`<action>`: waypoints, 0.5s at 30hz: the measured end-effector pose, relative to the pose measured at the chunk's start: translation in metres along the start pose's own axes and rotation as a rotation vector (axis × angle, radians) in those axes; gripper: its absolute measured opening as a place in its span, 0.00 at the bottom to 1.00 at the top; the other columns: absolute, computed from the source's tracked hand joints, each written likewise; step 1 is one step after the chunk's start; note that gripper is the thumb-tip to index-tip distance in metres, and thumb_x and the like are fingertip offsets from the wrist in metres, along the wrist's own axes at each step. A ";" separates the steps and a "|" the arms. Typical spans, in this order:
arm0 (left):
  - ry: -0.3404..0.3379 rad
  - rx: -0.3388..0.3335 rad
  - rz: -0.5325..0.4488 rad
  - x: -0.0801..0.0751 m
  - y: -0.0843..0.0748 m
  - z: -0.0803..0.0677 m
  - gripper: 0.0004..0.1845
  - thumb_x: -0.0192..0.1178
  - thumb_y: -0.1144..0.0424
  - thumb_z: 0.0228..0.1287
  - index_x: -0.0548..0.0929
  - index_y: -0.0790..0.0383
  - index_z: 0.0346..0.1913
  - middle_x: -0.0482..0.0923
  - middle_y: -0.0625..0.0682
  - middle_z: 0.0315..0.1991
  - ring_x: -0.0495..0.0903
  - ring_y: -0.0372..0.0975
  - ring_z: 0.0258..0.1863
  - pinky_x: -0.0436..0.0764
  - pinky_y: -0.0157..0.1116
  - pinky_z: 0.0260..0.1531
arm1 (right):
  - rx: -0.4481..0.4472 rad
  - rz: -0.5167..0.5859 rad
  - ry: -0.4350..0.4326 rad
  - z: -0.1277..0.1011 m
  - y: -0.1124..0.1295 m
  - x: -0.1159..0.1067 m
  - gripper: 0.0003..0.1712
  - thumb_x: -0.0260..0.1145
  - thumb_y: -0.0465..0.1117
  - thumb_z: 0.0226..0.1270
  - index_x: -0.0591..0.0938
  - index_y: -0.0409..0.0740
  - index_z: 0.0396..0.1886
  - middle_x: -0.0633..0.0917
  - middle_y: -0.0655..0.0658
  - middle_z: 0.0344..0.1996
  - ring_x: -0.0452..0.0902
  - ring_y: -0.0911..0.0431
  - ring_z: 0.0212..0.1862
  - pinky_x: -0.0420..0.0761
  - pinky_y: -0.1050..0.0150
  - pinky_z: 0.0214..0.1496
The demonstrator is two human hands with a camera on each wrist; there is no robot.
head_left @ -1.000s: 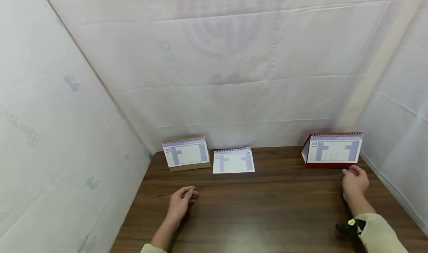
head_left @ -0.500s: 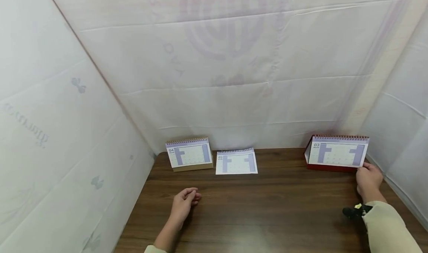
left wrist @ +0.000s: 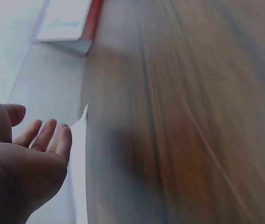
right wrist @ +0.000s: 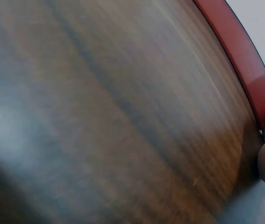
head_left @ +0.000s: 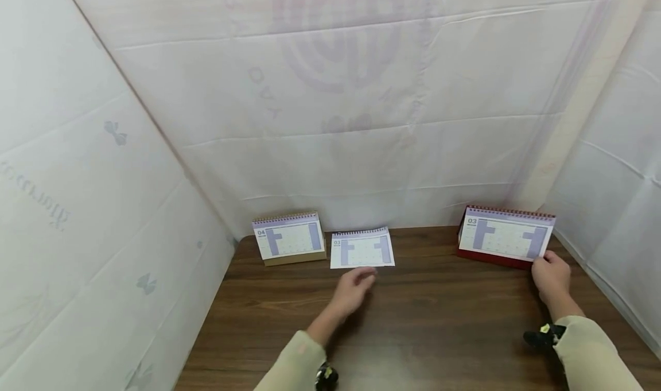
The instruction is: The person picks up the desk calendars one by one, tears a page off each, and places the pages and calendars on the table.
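At the back right stands a desk calendar (head_left: 506, 233) with a red base, showing page 03. My right hand (head_left: 552, 279) grips its lower right corner; part of the fingers is hidden behind it. In the right wrist view the fingers meet the end of the red base (right wrist: 244, 56). My left hand (head_left: 353, 290) is just in front of a loose calendar page (head_left: 362, 248), also marked 03, with a torn top edge. The left wrist view shows this hand (left wrist: 34, 158) holding nothing, fingers loosely bent.
To the left of the loose page, a desk calendar (head_left: 289, 239) with a tan base shows page 04. White fabric walls (head_left: 330, 161) enclose the brown wooden table (head_left: 439, 322) at the back and both sides.
My left hand has moved right and forward from the left part of the table to the loose page. My right hand has taken hold of the red calendar's corner, and the calendar has turned slightly.
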State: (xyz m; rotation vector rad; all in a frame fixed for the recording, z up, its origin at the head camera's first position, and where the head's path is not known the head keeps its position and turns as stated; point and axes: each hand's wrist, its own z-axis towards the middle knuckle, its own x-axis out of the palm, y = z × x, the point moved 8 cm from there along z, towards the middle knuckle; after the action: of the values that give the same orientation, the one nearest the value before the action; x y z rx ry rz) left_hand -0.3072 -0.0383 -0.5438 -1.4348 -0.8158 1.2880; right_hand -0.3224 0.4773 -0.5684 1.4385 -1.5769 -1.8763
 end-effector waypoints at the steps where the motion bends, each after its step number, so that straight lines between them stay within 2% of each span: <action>1: 0.031 0.019 0.029 0.014 -0.003 0.007 0.18 0.61 0.65 0.78 0.83 0.70 0.64 0.86 0.65 0.62 0.85 0.57 0.62 0.84 0.50 0.65 | -0.001 -0.009 0.009 -0.002 0.000 0.001 0.29 0.43 0.36 0.72 0.75 0.31 0.68 0.73 0.30 0.68 0.66 0.42 0.57 0.66 0.63 0.47; 5: 0.137 0.051 0.066 0.062 -0.010 0.031 0.23 0.59 0.65 0.79 0.77 0.71 0.70 0.81 0.65 0.68 0.82 0.56 0.69 0.80 0.48 0.71 | -0.005 -0.011 0.046 -0.011 0.001 0.007 0.31 0.44 0.37 0.73 0.74 0.32 0.72 0.71 0.31 0.73 0.64 0.44 0.60 0.66 0.65 0.50; 8: 0.161 0.055 0.104 0.084 -0.016 0.045 0.25 0.58 0.64 0.81 0.73 0.70 0.75 0.78 0.64 0.72 0.80 0.54 0.72 0.78 0.45 0.73 | -0.008 -0.034 0.081 -0.017 0.000 0.013 0.33 0.44 0.39 0.75 0.73 0.34 0.76 0.70 0.33 0.77 0.65 0.43 0.65 0.66 0.67 0.55; 11: 0.176 0.014 0.133 0.102 -0.021 0.055 0.27 0.55 0.61 0.83 0.69 0.66 0.79 0.74 0.60 0.77 0.76 0.51 0.76 0.76 0.44 0.75 | -0.017 -0.046 0.088 -0.023 0.001 0.016 0.33 0.44 0.39 0.77 0.71 0.34 0.77 0.69 0.33 0.79 0.65 0.42 0.70 0.66 0.68 0.60; 15: 0.220 -0.074 0.100 0.126 -0.026 0.063 0.30 0.52 0.58 0.86 0.63 0.59 0.84 0.66 0.58 0.82 0.68 0.49 0.82 0.69 0.45 0.80 | -0.035 -0.056 0.105 -0.030 0.003 0.020 0.33 0.43 0.38 0.77 0.70 0.31 0.78 0.67 0.30 0.79 0.63 0.39 0.74 0.67 0.61 0.68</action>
State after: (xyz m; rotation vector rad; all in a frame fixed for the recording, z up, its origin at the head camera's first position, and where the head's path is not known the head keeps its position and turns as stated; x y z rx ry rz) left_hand -0.3387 0.1011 -0.5515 -1.6609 -0.6568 1.1579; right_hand -0.3082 0.4447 -0.5719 1.5540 -1.4635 -1.8177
